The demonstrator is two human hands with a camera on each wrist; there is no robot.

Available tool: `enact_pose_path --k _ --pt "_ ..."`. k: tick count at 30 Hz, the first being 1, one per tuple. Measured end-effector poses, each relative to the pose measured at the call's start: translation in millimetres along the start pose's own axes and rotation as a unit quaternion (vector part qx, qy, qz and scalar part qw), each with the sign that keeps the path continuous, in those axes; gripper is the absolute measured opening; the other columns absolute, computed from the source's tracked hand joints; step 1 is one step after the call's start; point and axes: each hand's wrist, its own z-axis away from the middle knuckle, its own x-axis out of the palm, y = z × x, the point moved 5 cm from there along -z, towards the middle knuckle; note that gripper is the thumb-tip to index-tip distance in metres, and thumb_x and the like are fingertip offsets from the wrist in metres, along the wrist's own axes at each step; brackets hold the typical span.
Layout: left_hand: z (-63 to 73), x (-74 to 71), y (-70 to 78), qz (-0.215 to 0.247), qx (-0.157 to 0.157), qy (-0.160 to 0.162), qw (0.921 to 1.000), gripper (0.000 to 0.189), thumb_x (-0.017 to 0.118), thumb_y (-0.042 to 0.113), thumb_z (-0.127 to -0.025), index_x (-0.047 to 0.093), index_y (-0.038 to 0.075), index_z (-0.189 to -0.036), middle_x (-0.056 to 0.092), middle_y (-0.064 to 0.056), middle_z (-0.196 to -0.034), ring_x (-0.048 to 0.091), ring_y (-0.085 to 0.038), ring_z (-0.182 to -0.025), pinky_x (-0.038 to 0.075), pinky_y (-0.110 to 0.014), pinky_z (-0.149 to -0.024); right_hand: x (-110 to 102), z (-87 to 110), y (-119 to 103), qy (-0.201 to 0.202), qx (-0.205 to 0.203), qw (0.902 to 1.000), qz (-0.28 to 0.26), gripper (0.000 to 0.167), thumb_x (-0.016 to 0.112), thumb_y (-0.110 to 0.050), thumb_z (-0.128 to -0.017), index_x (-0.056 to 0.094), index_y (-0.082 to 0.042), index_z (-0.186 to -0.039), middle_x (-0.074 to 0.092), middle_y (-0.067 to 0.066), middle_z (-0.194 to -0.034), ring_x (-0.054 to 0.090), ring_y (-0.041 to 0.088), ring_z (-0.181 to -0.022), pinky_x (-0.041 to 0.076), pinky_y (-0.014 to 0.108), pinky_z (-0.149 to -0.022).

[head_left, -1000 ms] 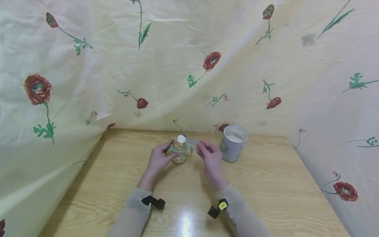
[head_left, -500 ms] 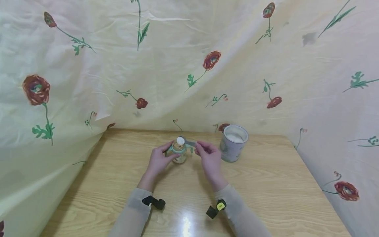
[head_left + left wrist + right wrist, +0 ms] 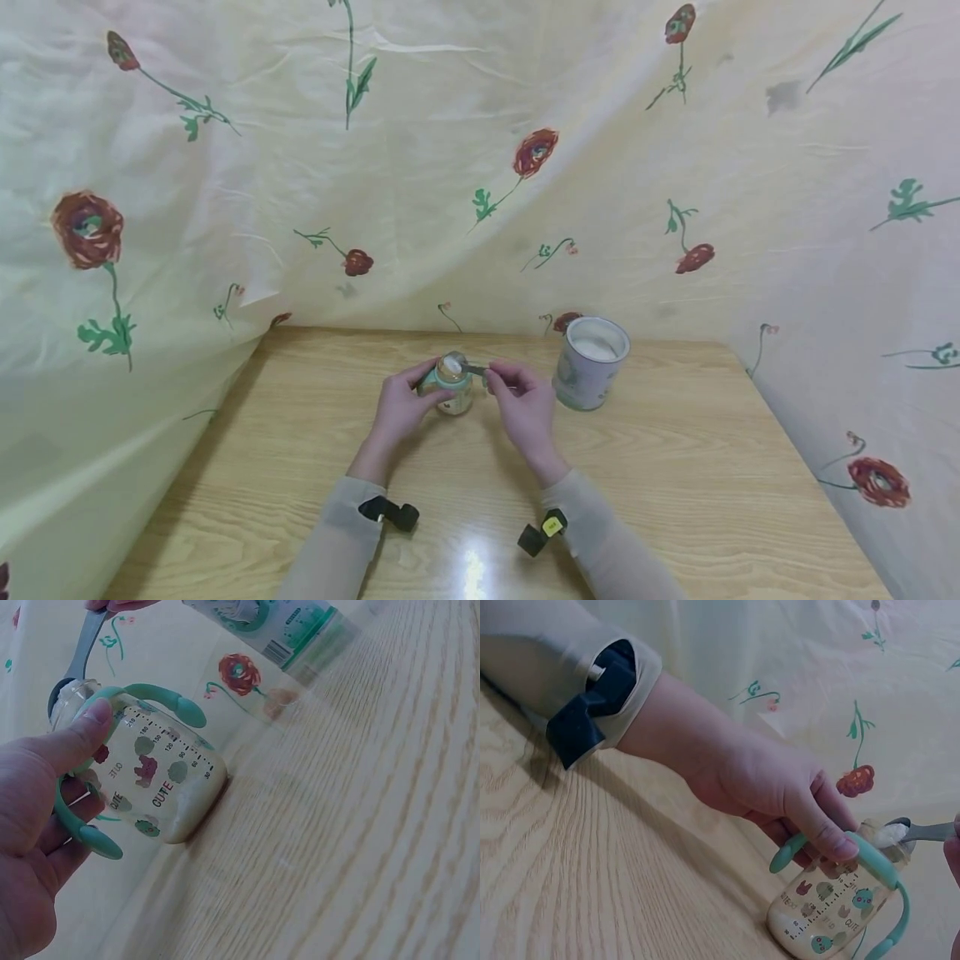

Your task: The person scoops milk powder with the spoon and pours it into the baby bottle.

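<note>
A clear baby bottle point(image 3: 161, 761) with green side handles and printed volume marks stands on the wooden table, pale contents at its bottom. My left hand point(image 3: 401, 404) holds it round the neck, thumb at the front by the green collar. My right hand point(image 3: 525, 408) pinches the handle of a grey measuring scoop point(image 3: 926, 832). The scoop's bowl is tipped at the bottle's open mouth, with white powder point(image 3: 889, 835) in and below it. To the right of my right hand stands an open can point(image 3: 588, 379) with white powder inside.
The wooden table point(image 3: 675, 467) ends at the back against a hanging cloth point(image 3: 420, 167) printed with red flowers. More of this cloth hangs along the left and right sides. A black wrist camera point(image 3: 390, 511) sits on my left sleeve.
My right hand has moved slightly left and turned, tilting the scoop from level over the bottle into its mouth. The powder has slid toward the opening. My left hand stays on the bottle.
</note>
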Motion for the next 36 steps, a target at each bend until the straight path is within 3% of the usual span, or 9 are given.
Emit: enact_pose_path --k 6,11,18,23,36 --pt "-0.4 0.4 -0.6 0.001 0.011 0.0 0.9999 0.064 0.094 0.02 -0.083 0.07 0.013 -0.142 0.07 -0.008 -0.141 0.063 -0.031 -0.135 0.049 -0.045 -0.115 2.8 1.0 -5.2 -0.001 -0.09 0.9945 0.052 0.012 0.082 0.009 -0.089 0.079 0.004 -0.1 0.079 0.017 -0.093 0.077 0.036 -0.075 0.06 0.017 -0.067" --pt "0.0 0.5 -1.1 0.006 0.019 0.0 0.9998 0.063 0.094 0.018 -0.083 0.071 0.013 -0.141 0.07 -0.008 -0.141 0.062 -0.031 -0.135 0.049 -0.044 -0.115 2.9 1.4 -9.4 -0.009 -0.171 0.9807 0.094 0.015 0.085 0.01 -0.086 0.08 0.002 -0.097 0.08 0.015 -0.093 0.077 0.033 -0.075 0.06 0.015 -0.068" --pt "0.1 1.2 -2.9 0.008 0.015 -0.003 0.9999 0.062 0.094 0.019 -0.084 0.071 0.015 -0.141 0.07 -0.006 -0.141 0.062 -0.029 -0.136 0.049 -0.043 -0.115 2.6 3.1 -16.7 -0.032 -0.258 0.9563 0.133 0.017 0.083 0.012 -0.085 0.081 -0.001 -0.097 0.079 0.015 -0.092 0.077 0.026 -0.076 0.063 0.023 -0.069" --pt "-0.6 1.5 -3.6 0.008 0.019 -0.007 0.9998 0.062 0.093 0.019 -0.084 0.07 0.015 -0.142 0.07 -0.006 -0.141 0.062 -0.029 -0.135 0.048 -0.043 -0.115 1.8 3.6 -16.7 -0.044 -0.28 0.9469 0.153 0.016 0.083 0.009 -0.087 0.082 -0.004 -0.096 0.08 0.011 -0.092 0.076 0.024 -0.079 0.064 0.024 -0.072" --pt "0.1 0.6 -1.7 0.008 0.027 -0.005 0.9996 0.061 0.093 0.018 -0.084 0.071 0.016 -0.141 0.07 -0.004 -0.14 0.063 -0.027 -0.135 0.049 -0.044 -0.115 2.6 4.9 -18.4 -0.058 -0.304 0.9355 0.171 0.019 0.085 0.011 -0.085 0.081 -0.004 -0.095 0.08 0.009 -0.091 0.076 0.022 -0.079 0.063 0.024 -0.074"
